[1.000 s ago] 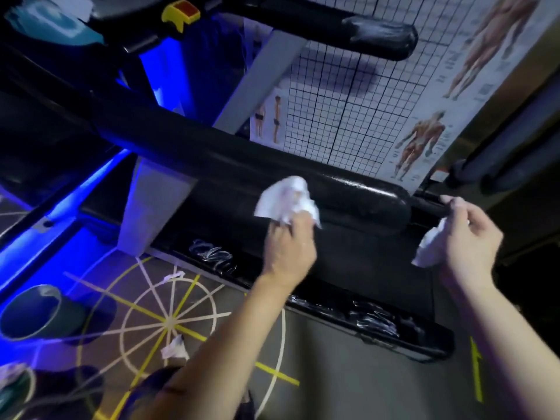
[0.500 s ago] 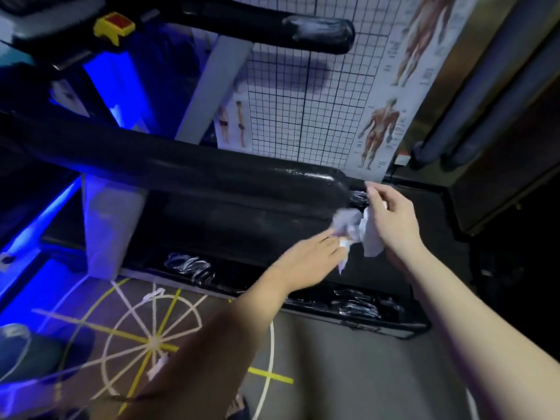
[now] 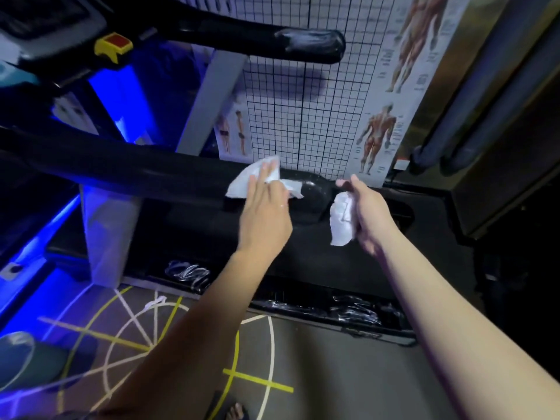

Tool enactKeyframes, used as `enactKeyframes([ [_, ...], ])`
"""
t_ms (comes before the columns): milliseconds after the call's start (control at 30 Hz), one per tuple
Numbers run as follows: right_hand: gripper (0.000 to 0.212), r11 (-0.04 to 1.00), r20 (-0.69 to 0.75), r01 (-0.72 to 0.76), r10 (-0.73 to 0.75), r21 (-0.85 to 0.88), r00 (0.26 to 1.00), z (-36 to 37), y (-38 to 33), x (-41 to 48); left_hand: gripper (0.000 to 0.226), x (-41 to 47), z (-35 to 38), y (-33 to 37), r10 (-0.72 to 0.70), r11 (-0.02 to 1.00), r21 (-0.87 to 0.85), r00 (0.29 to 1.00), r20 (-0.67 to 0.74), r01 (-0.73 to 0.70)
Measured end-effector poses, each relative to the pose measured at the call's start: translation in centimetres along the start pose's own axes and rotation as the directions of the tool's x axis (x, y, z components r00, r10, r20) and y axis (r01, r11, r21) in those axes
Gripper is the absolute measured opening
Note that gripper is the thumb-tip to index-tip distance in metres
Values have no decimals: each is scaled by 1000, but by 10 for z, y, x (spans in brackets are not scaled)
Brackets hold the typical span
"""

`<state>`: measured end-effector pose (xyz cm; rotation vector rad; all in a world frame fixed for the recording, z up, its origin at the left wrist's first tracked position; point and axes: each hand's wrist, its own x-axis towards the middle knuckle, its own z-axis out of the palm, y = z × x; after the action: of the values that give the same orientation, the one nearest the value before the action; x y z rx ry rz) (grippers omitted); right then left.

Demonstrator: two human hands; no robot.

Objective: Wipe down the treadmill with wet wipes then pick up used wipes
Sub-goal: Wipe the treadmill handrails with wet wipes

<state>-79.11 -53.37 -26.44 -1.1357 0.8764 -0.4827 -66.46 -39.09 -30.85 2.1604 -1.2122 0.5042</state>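
Wiping step in hand, likely. Left grip flat-fingered, pressing a spread wipe onto the black treadmill handrail near its end. Right grip curled round a crumpled wipe, just beside the handrail end. Next, probably: firm sliding pressure along the handrail. Below, grey floor with yellow and white lines; anatomy poster behind; blue glow at left.

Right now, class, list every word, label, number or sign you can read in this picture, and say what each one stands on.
No text here is legible enough to quote.
Muscle poster: small captions beside the figures, too small to read.
Grid chart: lines only, no numbers legible.
Treadmill side rail: silvery markings, too blurred to read.
Yellow stop switch: no lettering visible.
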Motion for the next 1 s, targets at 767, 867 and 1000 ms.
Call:
enactKeyframes([
  [767, 27, 775, 64, 353, -378, -524, 924, -45, 16, -27, 23, 45, -35, 14, -263, 964, -54, 960, -98, 259],
  [867, 29, 784, 29, 342, -384, -518, 923, -44, 16, -26, 34, 49, -1, 35, -45, 998, 45, 989, 138, 39],
  [1000, 32, 822, -113, 295, -394, -488, 912, -43, 21, -14, 27, 14, 26, 76, 344, 909, 71, 835, 430, -411],
])
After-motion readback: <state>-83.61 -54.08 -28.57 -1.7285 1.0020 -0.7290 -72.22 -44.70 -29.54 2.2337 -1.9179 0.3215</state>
